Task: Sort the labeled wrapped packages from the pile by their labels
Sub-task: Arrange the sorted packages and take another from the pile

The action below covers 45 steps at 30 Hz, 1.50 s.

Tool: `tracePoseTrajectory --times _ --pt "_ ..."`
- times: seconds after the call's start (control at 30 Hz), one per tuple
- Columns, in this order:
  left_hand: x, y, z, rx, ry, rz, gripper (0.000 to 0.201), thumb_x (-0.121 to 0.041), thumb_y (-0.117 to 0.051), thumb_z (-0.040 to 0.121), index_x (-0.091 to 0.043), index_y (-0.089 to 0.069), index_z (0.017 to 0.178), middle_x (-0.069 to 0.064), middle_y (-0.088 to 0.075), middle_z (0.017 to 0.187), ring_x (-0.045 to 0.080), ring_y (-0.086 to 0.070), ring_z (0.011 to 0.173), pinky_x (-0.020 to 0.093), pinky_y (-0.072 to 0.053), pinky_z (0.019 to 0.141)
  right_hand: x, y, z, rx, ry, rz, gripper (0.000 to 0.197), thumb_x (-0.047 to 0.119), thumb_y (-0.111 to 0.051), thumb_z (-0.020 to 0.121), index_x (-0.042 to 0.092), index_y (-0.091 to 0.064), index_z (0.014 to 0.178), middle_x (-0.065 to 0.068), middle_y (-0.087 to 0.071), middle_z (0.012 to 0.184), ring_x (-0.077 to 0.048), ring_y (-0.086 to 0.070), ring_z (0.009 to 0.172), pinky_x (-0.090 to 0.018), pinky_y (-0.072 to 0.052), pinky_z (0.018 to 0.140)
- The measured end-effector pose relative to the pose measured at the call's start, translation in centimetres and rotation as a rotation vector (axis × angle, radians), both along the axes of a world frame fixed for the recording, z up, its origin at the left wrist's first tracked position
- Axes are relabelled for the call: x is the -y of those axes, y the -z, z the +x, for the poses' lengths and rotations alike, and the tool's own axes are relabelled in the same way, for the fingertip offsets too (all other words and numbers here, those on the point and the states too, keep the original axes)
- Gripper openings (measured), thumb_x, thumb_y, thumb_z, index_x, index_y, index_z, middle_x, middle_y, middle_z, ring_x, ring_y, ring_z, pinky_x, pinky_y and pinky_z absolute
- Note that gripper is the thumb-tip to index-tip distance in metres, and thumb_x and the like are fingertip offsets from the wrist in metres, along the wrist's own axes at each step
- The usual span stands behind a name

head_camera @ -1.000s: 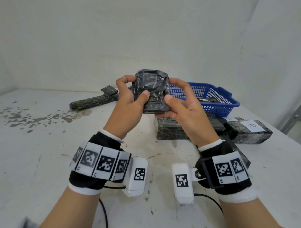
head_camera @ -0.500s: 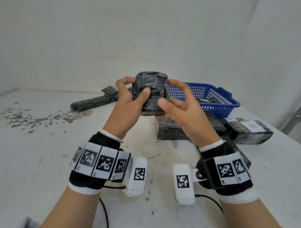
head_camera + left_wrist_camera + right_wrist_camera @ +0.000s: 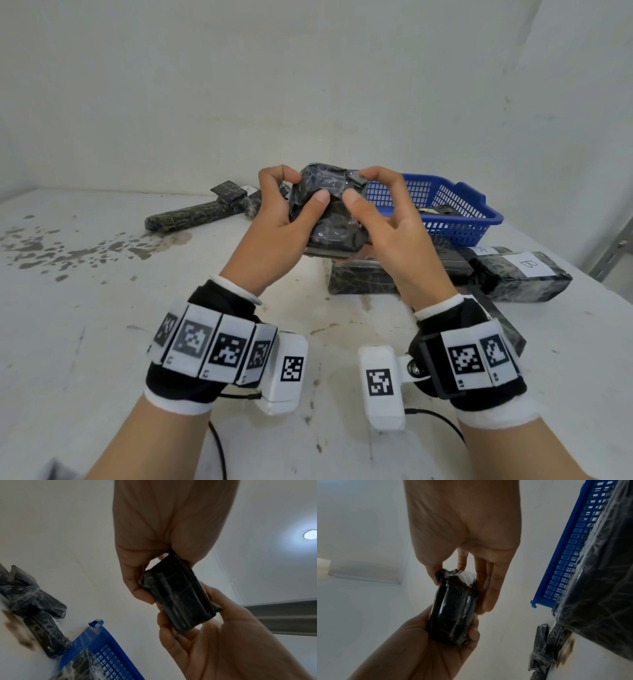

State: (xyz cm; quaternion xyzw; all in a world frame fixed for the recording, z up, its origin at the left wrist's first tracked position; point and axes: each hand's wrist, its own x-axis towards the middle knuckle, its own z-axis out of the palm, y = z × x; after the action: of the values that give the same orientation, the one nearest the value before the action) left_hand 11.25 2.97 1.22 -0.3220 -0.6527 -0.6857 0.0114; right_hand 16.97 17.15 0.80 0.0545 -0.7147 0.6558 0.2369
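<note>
I hold a small package (image 3: 329, 219) wrapped in black plastic above the table, in front of my chest. My left hand (image 3: 303, 186) grips its left side and my right hand (image 3: 361, 186) grips its right side, both thumbs pressed on the near face. No label shows on it in any view. The left wrist view shows the package (image 3: 181, 599) edge-on between both hands. In the right wrist view the package (image 3: 453, 608) looks thick and rounded. Other wrapped packages lie on the table, one labelled B (image 3: 520, 277) and another (image 3: 363, 279) under my hands.
A blue mesh basket (image 3: 455, 205) stands behind my right hand with a wrapped item inside. A long wrapped package (image 3: 191, 219) and a small labelled one (image 3: 229, 192) lie at the back left. Dark stains (image 3: 68, 250) mark the white table on the left.
The package has been turned in my hands and sits a little lower. Both thumbs have come together on its near face, and my right fingers now reach over its top.
</note>
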Motion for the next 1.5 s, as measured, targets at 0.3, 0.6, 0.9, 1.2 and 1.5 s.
tracePoseTrajectory --times 0.3,0.6,0.9,1.2,1.5 --pt "0.1 0.0 -0.2 0.062 -0.052 0.018 0.020 -0.031 -0.048 0.100 -0.037 -0.030 0.106 0.016 -0.063 0.117 0.022 -0.069 0.094 0.033 -0.056 0.078 -0.4 -0.2 -0.1 0.049 -0.068 -0.065 0.010 0.032 -0.051 0.103 0.029 -0.054 0.112 -0.015 -0.071 0.105 -0.042 -0.072 0.083 -0.041 -0.060 0.055" --pt "0.4 -0.7 0.0 0.161 -0.037 0.050 0.019 -0.020 -0.056 0.095 -0.025 -0.047 0.112 -0.006 -0.066 0.085 0.001 -0.067 0.068 0.020 -0.051 0.056 -0.7 -0.2 -0.2 0.023 -0.098 -0.040 0.011 0.028 -0.048 0.104 0.035 -0.056 0.107 -0.012 -0.067 0.094 -0.031 -0.069 0.077 -0.040 -0.058 0.056" --pt "0.2 -0.5 0.0 0.117 -0.021 0.043 0.025 -0.016 -0.057 0.095 -0.025 -0.054 0.118 0.003 -0.067 0.092 0.008 -0.068 0.076 0.023 -0.056 0.066 -0.6 -0.3 -0.2 0.037 -0.092 -0.084 0.024 0.024 -0.047 0.105 0.027 -0.062 0.123 -0.002 -0.071 0.113 -0.015 -0.073 0.088 -0.028 -0.057 0.063" --pt "0.2 0.1 -0.5 0.112 -0.110 -0.041 0.044 -0.034 -0.064 0.090 -0.025 -0.048 0.130 0.001 -0.065 0.119 0.013 -0.065 0.105 0.034 -0.054 0.091 -0.7 0.1 -0.4 0.072 -0.066 0.005 0.032 0.031 -0.052 0.103 0.035 -0.057 0.135 -0.002 -0.073 0.114 -0.020 -0.072 0.101 -0.029 -0.057 0.074" --pt "0.2 -0.2 -0.3 0.139 -0.131 -0.058 0.031 -0.038 -0.062 0.089 -0.019 -0.059 0.114 -0.007 -0.071 0.102 0.007 -0.069 0.092 0.035 -0.055 0.088 -1.3 0.0 -0.3 0.057 -0.060 0.031 0.030 0.027 -0.057 0.100 0.028 -0.058 0.131 -0.005 -0.077 0.102 -0.022 -0.074 0.089 -0.037 -0.060 0.073"
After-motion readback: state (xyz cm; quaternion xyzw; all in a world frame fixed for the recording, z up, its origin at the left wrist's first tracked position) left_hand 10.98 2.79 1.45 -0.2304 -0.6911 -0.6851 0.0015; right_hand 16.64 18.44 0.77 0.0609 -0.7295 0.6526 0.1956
